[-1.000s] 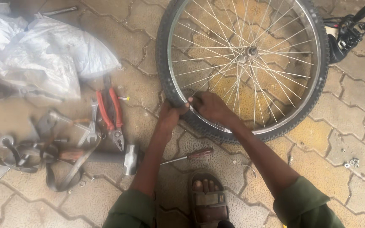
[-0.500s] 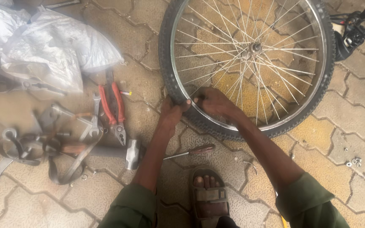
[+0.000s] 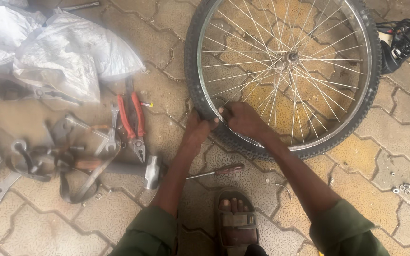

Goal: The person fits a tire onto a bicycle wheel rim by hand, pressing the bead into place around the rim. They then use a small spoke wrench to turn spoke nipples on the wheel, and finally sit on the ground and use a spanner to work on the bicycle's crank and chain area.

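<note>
A bicycle wheel (image 3: 352,128) with a black knobby tyre, silver rim and thin spokes lies flat on the paved ground. My left hand (image 3: 198,129) grips the tyre at its near-left edge, fingers curled over the rubber. Right beside it, my right hand (image 3: 244,121) presses on the same stretch of tyre and rim, fingers hooked over the inner edge. Both forearms reach forward out of olive green sleeves. My sandalled foot (image 3: 236,217) rests on the pavers just below the wheel.
A screwdriver (image 3: 219,171) with a dark red handle lies near my foot. Left of it are a hammer (image 3: 152,169), red-handled pliers (image 3: 132,124), spanners (image 3: 106,137) and other metal tools. White plastic bags (image 3: 67,52) sit at top left. Small nuts (image 3: 401,188) lie at right.
The view has shifted slightly. Both hands stay on the same near-left part of the tyre, with the fingers working a little along the rim.
</note>
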